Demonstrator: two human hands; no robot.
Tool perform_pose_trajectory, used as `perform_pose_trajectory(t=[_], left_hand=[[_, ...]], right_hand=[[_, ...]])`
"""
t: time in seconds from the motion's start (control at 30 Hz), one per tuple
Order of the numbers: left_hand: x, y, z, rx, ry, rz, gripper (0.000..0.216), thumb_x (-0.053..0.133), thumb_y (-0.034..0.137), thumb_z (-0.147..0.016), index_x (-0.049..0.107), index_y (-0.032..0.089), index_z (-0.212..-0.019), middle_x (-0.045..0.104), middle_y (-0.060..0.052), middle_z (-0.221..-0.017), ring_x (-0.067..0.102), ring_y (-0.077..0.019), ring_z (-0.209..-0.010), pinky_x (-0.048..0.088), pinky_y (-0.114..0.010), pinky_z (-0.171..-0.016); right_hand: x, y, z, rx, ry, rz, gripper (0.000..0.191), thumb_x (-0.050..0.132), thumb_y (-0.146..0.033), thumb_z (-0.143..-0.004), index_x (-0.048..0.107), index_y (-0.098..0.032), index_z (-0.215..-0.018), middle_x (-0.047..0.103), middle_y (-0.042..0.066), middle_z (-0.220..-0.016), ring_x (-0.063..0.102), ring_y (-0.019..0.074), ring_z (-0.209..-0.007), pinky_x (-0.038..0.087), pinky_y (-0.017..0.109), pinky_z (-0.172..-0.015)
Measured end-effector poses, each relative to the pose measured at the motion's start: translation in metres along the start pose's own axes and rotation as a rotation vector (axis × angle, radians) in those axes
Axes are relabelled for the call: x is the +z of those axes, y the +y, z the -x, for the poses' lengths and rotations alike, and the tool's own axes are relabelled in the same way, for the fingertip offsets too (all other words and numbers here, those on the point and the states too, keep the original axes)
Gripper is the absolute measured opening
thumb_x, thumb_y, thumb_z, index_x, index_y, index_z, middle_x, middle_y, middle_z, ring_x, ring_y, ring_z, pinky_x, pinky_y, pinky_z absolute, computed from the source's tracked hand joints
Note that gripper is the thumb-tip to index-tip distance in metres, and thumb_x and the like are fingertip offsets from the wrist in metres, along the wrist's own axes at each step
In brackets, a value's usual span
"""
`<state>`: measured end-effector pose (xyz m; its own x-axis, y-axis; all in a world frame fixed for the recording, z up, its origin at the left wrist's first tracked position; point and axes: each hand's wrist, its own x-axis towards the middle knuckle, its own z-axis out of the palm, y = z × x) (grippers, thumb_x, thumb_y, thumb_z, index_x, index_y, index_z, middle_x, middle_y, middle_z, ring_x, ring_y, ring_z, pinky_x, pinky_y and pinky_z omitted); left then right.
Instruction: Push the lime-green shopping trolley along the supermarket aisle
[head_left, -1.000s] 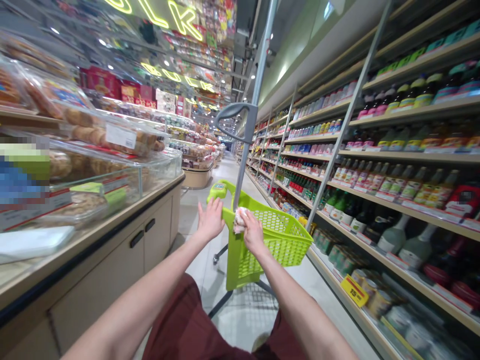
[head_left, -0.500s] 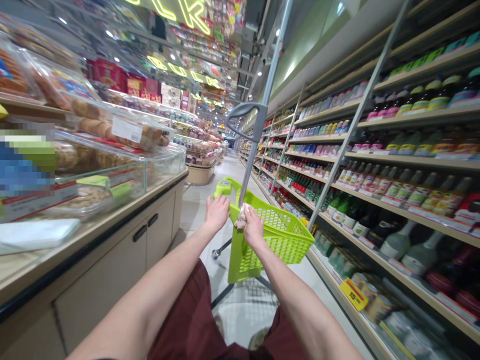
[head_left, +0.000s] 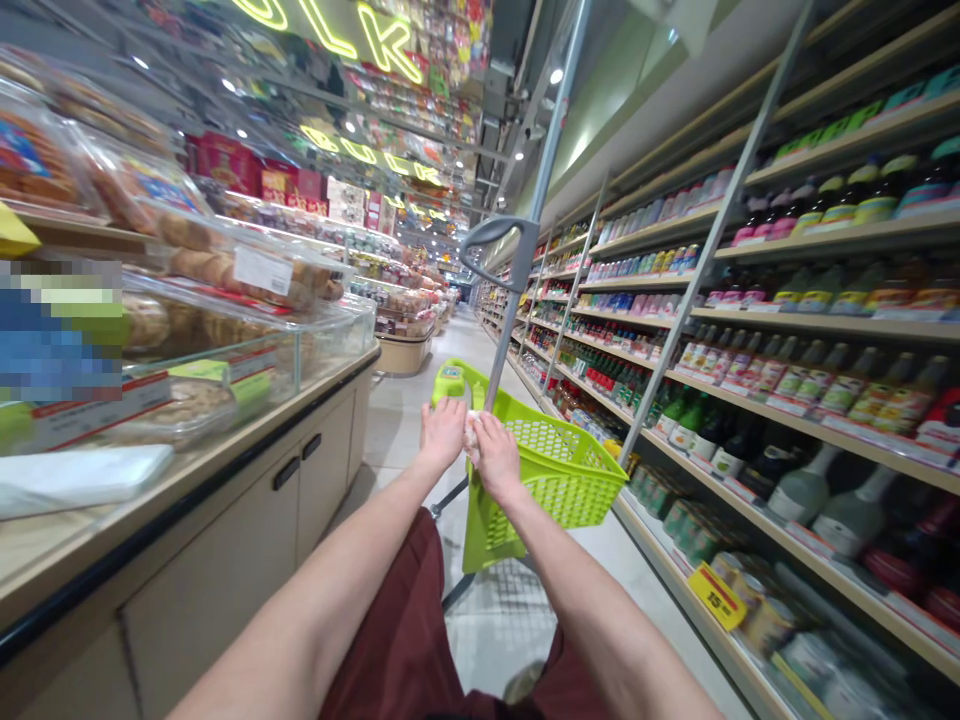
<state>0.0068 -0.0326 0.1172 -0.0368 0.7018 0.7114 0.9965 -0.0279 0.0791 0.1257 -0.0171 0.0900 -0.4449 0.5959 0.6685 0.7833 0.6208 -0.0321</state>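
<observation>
A lime-green shopping basket on wheels (head_left: pixel 559 470) stands in the aisle just ahead of me, with a grey pull handle (head_left: pixel 501 250) rising from its near edge. My left hand (head_left: pixel 442 432) rests on the basket's near rim, fingers curled over it. My right hand (head_left: pixel 493 455) is right beside it, closed around a small crumpled white cloth or tissue (head_left: pixel 472 432) pressed against the rim at the foot of the handle pole. The two hands nearly touch.
A bakery counter (head_left: pixel 225 450) with clear cases of bread runs along my left. Shelves of bottles and jars (head_left: pixel 750 370) line the right, with cans on the bottom shelf and a yellow price tag (head_left: pixel 715 597). The tiled aisle (head_left: pixel 465 340) stretches ahead.
My right hand with the tissue slid left along the rim toward my left hand. The basket and handle sit slightly further right in view as my head shifted.
</observation>
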Motion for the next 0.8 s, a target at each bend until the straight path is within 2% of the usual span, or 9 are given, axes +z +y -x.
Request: perform_pose_trajectory(t=[0.13, 0.27, 0.47, 0.63, 0.73, 0.8], left_hand=[[0.0, 0.01, -0.002, -0.04, 0.002, -0.009, 0.023, 0.033, 0.017, -0.082, 0.052, 0.017, -0.095, 0.058, -0.01, -0.096, 0.045, -0.0238, -0.098, 0.029, -0.042, -0.084], [0.004, 0.022, -0.003, -0.052, -0.019, -0.007, 0.022, 0.034, 0.015, -0.082, 0.051, 0.016, -0.095, 0.057, -0.009, -0.094, 0.045, -0.0234, -0.096, 0.029, -0.041, -0.083], [0.001, 0.049, 0.0, -0.034, -0.046, 0.036, 0.025, 0.035, 0.015, -0.081, 0.049, 0.015, -0.102, 0.058, -0.011, -0.096, 0.045, -0.0242, -0.1, 0.029, -0.04, -0.084], [-0.009, 0.061, -0.002, 0.094, -0.122, 0.148, 0.043, 0.047, 0.02, -0.074, 0.041, 0.015, -0.116, 0.057, -0.01, -0.106, 0.045, -0.0241, -0.104, 0.029, -0.04, -0.087], [-0.008, 0.053, -0.007, 0.118, -0.18, 0.225, 0.056, 0.051, 0.028, -0.071, 0.034, 0.016, -0.123, 0.056, -0.011, -0.111, 0.046, -0.0245, -0.106, 0.026, -0.043, -0.092], [-0.004, 0.046, -0.009, 0.121, -0.215, 0.257, 0.057, 0.051, 0.033, -0.071, 0.034, 0.018, -0.124, 0.049, -0.012, -0.122, 0.04, -0.0257, -0.114, 0.022, -0.047, -0.096]], right_hand=[[-0.018, 0.008, -0.005, -0.014, -0.06, 0.061, 0.043, 0.047, -0.027, -0.079, 0.043, -0.024, -0.122, 0.043, 0.004, -0.128, 0.038, 0.021, -0.111, 0.032, 0.035, -0.088], [-0.031, 0.014, -0.009, 0.009, -0.135, 0.062, 0.047, 0.048, -0.027, -0.078, 0.039, -0.028, -0.124, 0.047, 0.001, -0.125, 0.044, 0.0199, -0.099, 0.034, 0.032, -0.082], [-0.047, 0.037, -0.012, 0.056, -0.206, -0.012, 0.048, 0.053, -0.024, -0.072, 0.046, -0.031, -0.118, 0.054, -0.001, -0.117, 0.046, 0.02, -0.095, 0.034, 0.03, -0.08], [-0.057, 0.064, -0.003, 0.078, -0.181, -0.148, 0.044, 0.056, -0.019, -0.066, 0.055, -0.029, -0.109, 0.06, -0.001, -0.108, 0.051, 0.0182, -0.094, 0.034, 0.029, -0.083], [-0.061, 0.078, 0.006, 0.11, -0.125, -0.219, 0.047, 0.058, -0.015, -0.061, 0.058, -0.026, -0.107, 0.061, 0.0, -0.107, 0.054, 0.0184, -0.094, 0.037, 0.028, -0.082], [-0.064, 0.084, 0.01, 0.131, -0.094, -0.237, 0.046, 0.058, -0.015, -0.06, 0.059, -0.024, -0.106, 0.062, 0.001, -0.107, 0.055, 0.0184, -0.093, 0.038, 0.028, -0.082]])
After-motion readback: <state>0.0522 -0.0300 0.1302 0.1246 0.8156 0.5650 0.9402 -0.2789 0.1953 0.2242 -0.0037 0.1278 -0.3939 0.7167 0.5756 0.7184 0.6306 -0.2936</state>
